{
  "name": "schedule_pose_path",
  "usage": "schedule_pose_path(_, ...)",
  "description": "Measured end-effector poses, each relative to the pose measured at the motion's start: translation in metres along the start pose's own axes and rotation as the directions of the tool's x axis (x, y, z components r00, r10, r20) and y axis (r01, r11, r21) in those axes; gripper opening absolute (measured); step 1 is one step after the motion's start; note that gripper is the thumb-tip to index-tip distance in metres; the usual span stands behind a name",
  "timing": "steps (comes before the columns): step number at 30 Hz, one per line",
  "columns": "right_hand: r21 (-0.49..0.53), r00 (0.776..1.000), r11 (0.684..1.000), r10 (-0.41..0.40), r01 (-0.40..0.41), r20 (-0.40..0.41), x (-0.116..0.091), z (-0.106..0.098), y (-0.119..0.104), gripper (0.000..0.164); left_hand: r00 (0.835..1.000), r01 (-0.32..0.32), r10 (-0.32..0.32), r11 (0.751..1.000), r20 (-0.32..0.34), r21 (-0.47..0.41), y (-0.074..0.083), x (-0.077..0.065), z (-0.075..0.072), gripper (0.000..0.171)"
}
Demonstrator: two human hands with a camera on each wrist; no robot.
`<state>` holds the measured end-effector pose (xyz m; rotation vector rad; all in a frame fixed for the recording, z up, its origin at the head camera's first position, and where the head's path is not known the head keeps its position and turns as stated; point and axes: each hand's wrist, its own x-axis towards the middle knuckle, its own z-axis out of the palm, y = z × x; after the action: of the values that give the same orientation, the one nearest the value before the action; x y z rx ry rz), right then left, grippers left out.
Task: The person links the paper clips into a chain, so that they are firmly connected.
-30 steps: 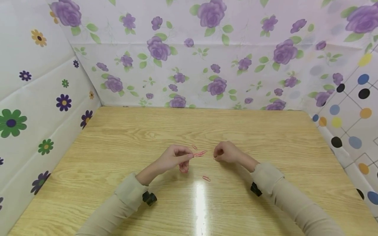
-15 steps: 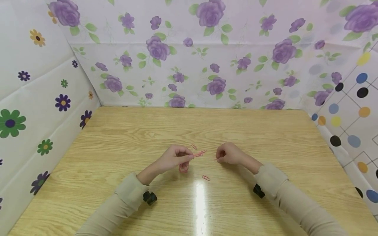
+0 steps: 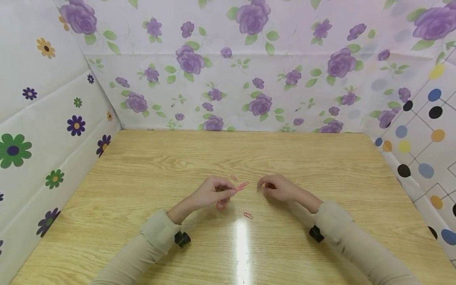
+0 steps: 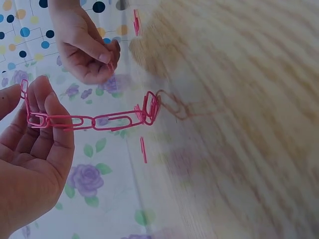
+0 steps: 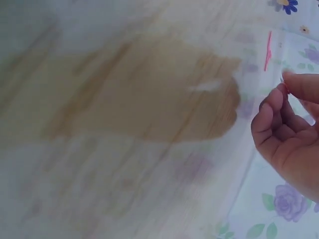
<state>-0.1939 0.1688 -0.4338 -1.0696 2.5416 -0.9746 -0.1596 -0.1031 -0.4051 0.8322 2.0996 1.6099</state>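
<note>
My left hand [image 3: 211, 193] pinches the upper end of a chain of pink paper clips [image 4: 112, 120]. In the left wrist view the chain runs across the curled fingers, and its far end bunches up close to the tabletop. Across a small gap, my right hand [image 3: 279, 188] has thumb and forefinger together on a small pink paper clip [image 5: 285, 88], mostly hidden by the fingertips. A little heap of pink paper clips [image 3: 244, 185] lies between the hands, just past the left fingertips.
One loose paper clip [image 3: 248, 215] lies nearer the body, and another paper clip [image 3: 233, 178] lies beyond the left hand. The wood-grain table [image 3: 171, 154] meets flower-printed sheets at the back and left and a dotted sheet at the right. Light glares off the table's front.
The left hand has shifted slightly right. My right wrist and forearm have drifted right and nearer the body, and the clip at its fingertips no longer shows in the head view.
</note>
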Motion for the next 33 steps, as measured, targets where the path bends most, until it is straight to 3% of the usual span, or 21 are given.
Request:
schedule_pose_path(7, 0.041, 1.000, 0.999, 0.030, -0.030, 0.006, -0.007, -0.006, -0.001, 0.013, 0.999, -0.027, 0.026, 0.999, 0.023, 0.022, 0.001, 0.001, 0.002, 0.021)
schedule_pose_path(14, 0.025, 0.994, 0.999, -0.021, 0.024, -0.112, -0.012, -0.011, -0.003, 0.013, 0.997, -0.069, 0.065, 0.992, 0.036, 0.109, 0.003, 0.004, 0.004, 0.017)
schedule_pose_path(20, 0.037, 0.989, 0.998, -0.037, 0.042, -0.141, -0.012, -0.014, -0.009, 0.013, 0.991, -0.126, 0.117, 0.974, 0.059, 0.186, 0.002, 0.005, 0.006, 0.016)
schedule_pose_path(27, 0.077, 0.983, 0.996, 0.049, -0.035, -0.178, -0.014, -0.011, -0.026, 0.004, 0.991, -0.130, 0.131, 0.955, 0.013, 0.267, 0.004, 0.005, 0.009, 0.014)
schedule_pose_path(33, 0.093, 0.963, 0.995, 0.048, -0.024, -0.267, -0.014, -0.007, -0.038, 0.002, 0.984, -0.163, 0.176, 0.928, -0.008, 0.334, 0.007, 0.006, 0.011, 0.016)
